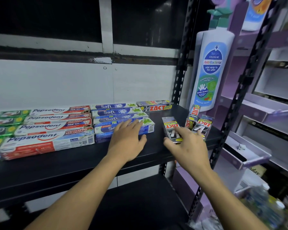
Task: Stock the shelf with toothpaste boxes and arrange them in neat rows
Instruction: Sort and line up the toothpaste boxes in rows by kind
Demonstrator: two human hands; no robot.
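A white wall (56, 83) under dark window panes backs the black shelf (73, 166), whose front edge runs across the middle of the frame. The toothpaste boxes lie on it in rows. At far left are green boxes (5, 122) whose print I cannot read, then four Pepsodent boxes (56, 127) with "Pencegah Gigi Berlubang" and "10X" on them, then four Safi boxes stepped front to back. My left grip (126, 143) lies spread and flat on the front Safi box (103, 132), which is marked "Baharu", fingers straight. I judge it is there to steady that row and keep its edge square while the other side works. My right grip (188, 146) holds a Zact box (170, 126) lying end-on to me at centre right, thumb on its left edge and fingers over its top. "Zact Smokers" reads upside down from here, so it probably wants turning to match the back Zact box (155, 107), which lies crosswise against the wall with its name upright. More loose Zact boxes (204, 125) sit jumbled just right of my fingers, one leaning on end, not yet in any row. At upper right stands a bottle cut-out (211, 68) reading "Follow Me Anti-Bacterial, Kids Head to Toe Wash".
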